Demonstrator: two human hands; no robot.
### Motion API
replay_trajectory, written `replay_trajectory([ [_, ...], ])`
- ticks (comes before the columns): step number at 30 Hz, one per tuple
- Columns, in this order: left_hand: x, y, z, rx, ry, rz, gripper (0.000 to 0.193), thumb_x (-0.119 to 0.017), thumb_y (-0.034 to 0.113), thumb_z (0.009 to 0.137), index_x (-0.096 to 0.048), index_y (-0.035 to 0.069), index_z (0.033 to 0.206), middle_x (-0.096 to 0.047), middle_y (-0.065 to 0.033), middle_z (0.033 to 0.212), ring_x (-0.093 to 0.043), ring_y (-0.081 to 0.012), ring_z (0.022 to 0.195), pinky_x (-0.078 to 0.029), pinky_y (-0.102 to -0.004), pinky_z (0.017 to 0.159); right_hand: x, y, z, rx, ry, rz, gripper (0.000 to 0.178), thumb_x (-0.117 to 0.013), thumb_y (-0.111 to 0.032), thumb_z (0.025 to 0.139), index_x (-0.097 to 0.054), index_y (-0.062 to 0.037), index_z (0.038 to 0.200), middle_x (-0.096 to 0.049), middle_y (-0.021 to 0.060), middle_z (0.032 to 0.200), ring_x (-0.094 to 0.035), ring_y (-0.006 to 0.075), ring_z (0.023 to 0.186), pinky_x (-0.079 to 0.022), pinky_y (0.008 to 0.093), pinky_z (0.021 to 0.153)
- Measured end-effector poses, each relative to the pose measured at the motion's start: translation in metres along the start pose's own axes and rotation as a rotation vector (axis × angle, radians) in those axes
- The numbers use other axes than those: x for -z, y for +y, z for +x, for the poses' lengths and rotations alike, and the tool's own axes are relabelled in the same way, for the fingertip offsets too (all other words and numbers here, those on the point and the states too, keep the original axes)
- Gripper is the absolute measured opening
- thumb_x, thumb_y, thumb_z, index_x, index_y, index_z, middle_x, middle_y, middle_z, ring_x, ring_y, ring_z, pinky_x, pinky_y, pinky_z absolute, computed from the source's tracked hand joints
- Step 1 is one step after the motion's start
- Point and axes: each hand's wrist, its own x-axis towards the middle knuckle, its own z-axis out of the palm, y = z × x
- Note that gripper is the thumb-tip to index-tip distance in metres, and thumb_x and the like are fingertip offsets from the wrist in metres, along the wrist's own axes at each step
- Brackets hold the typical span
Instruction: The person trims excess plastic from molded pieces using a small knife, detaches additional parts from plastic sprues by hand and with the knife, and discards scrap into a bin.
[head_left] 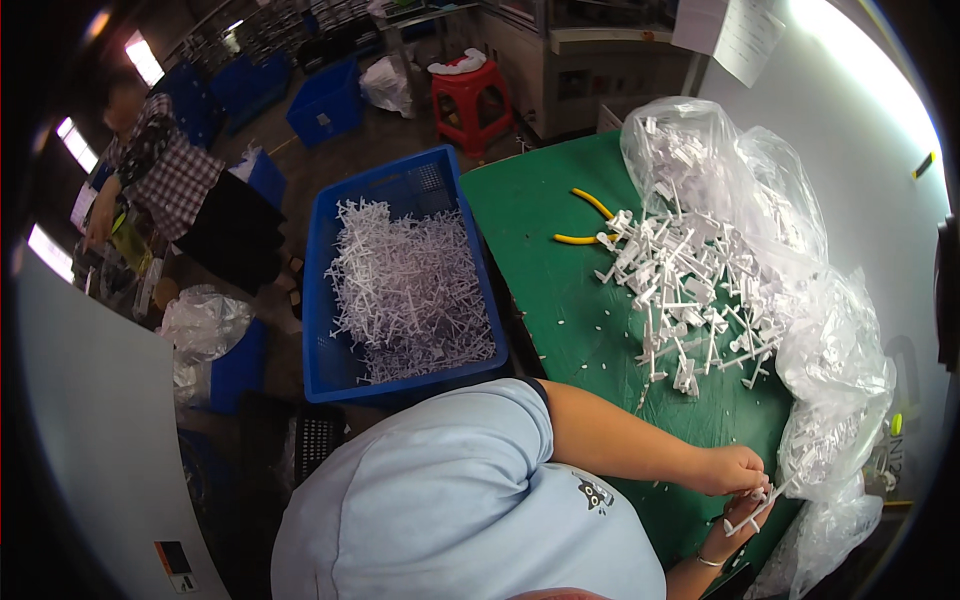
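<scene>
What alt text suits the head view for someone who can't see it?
A person's left hand and right hand hold a white plastic piece at a green table bearing a pile of similar pieces and a yellow-handled tool. A blue crate heaped with white parts stands beside it.

A slender white plastic sprue-like piece with a rod-like stem and short side stubs slants up to the right, held in the right hand; the left hand's closed fingers meet its upper side.
</scene>
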Motion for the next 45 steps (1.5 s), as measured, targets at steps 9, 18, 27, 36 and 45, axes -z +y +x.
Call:
replay_trajectory([
  [9,0.017,0.021,-0.011,0.082,0.073,-0.174,0.016,-0.053,0.023,0.096,-0.060,0.008,0.093,-0.057,0.0013,0.071,-0.045,-0.0046,0.056,-0.036,-0.0214,0.049,-0.025,-0.019,0.022,0.074,0.072,-0.157,0.033,-0.058,-0.032,0.093,-0.056,0.0002,0.086,-0.056,0.0074,0.074,-0.052,0.0157,0.068,-0.044,0.0299,0.062],
  [18,0.002,0.039,-0.012,0.263,-0.007,-0.100,0.027,-0.047,0.029,0.098,-0.050,0.011,0.078,-0.038,0.0047,0.060,-0.033,-0.0049,0.050,-0.028,-0.0228,0.046,-0.013,-0.017,0.012,0.072,0.078,-0.035,0.028,-0.064,-0.025,0.090,-0.053,-0.0015,0.081,-0.049,0.0054,0.064,-0.044,0.0147,0.055,-0.038,0.0286,0.051],
  [27,0.002,0.041,-0.015,0.251,-0.037,-0.053,0.028,-0.045,0.029,0.099,-0.052,0.010,0.080,-0.039,0.0041,0.060,-0.033,-0.0051,0.051,-0.028,-0.0226,0.046,-0.014,-0.020,0.010,0.114,0.089,-0.070,0.029,-0.063,-0.026,0.090,-0.052,-0.0018,0.080,-0.050,0.0071,0.063,-0.046,0.0195,0.054,-0.039,0.0307,0.050],
  [36,0.010,0.040,-0.014,0.223,0.025,-0.107,0.023,-0.049,0.027,0.096,-0.056,0.009,0.084,-0.043,0.0043,0.061,-0.034,-0.0048,0.049,-0.028,-0.0224,0.045,-0.020,-0.016,0.020,0.142,0.119,-0.207,0.034,-0.063,-0.033,0.089,-0.052,-0.0026,0.079,-0.050,0.0099,0.062,-0.049,0.0249,0.054,-0.040,0.0340,0.051],
  [45,0.008,0.018,-0.003,0.171,-0.073,0.014,0.032,-0.048,0.037,0.096,-0.058,0.008,0.087,-0.048,0.0023,0.063,-0.043,-0.0063,0.051,-0.033,-0.0226,0.042,-0.018,-0.007,0.009,0.074,0.164,-0.258,0.054,-0.044,-0.048,0.097,-0.052,0.0023,0.080,-0.054,0.0102,0.066,-0.053,0.0204,0.062,-0.041,0.0349,0.055],
])
